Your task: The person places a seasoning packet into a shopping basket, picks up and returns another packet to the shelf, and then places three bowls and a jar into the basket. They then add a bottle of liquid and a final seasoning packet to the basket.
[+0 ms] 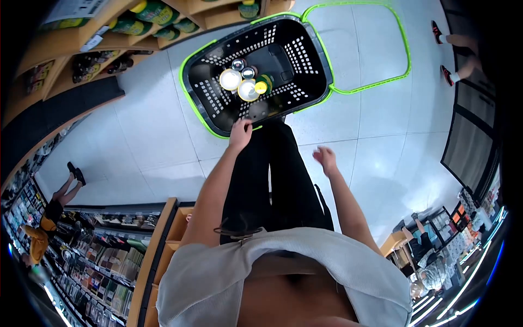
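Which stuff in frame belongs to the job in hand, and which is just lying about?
In hand:
- basket
- bottles and cans inside it
- left hand at its rim
- right hand, holding nothing

Lying about:
- stocked shelves
- other people

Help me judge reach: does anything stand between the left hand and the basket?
Nothing visible does: the left hand is right at the near rim of the basket, and the bottles stand farther in, inside it.

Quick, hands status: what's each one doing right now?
Left hand: at the basket rim, grip cannot be told.
Right hand: loosely open, holding nothing.
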Available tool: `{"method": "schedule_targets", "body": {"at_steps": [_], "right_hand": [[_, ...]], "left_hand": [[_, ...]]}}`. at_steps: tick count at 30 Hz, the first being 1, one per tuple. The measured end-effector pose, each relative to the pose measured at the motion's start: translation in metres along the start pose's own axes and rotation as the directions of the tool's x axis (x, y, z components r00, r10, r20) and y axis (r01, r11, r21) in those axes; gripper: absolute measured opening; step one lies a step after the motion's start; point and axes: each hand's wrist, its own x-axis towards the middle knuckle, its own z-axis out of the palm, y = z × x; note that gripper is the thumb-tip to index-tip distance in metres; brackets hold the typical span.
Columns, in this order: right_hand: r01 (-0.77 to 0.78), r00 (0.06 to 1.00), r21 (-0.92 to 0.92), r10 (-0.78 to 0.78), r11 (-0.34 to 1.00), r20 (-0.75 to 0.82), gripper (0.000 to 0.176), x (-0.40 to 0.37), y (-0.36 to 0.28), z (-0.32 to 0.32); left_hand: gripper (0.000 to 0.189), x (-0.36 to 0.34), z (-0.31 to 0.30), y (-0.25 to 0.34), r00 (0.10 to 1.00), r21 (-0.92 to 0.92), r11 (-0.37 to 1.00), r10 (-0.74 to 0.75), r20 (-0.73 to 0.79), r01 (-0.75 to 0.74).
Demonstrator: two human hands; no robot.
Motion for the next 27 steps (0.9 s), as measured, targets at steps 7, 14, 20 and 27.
{"method": "schedule_targets", "body": {"at_steps": [7,14,20,27], "right_hand": [[-0.045,0.995,-0.128,0.056,0.991,0.086,0.029,-0.134,0.07,-0.076],[0.001,0.999,-0.302,-0.013,0.953,-0.038,0.025,-0.195,0.08,-0.14],[0.001,0.998,-0.375,-0.028,0.927,-0.065,0.024,-0.15,0.085,-0.186],[0.272,0.918,-0.337,-0.349,0.901,-0.191,0.026,-0.097,0.119,-0.283]], "left_hand": [[0.034,-0.086,-0.107,-0.023,0.926,0.235,0.949,-0.271,0.264,0.211],[0.036,-0.136,-0.171,-0.086,0.788,0.566,0.791,-0.493,0.367,0.231],[0.029,-0.118,-0.145,0.014,0.798,0.224,0.811,-0.579,0.169,0.541],[0.024,-0.095,-0.041,0.15,0.847,0.058,0.934,-0.345,0.405,0.353]]}}
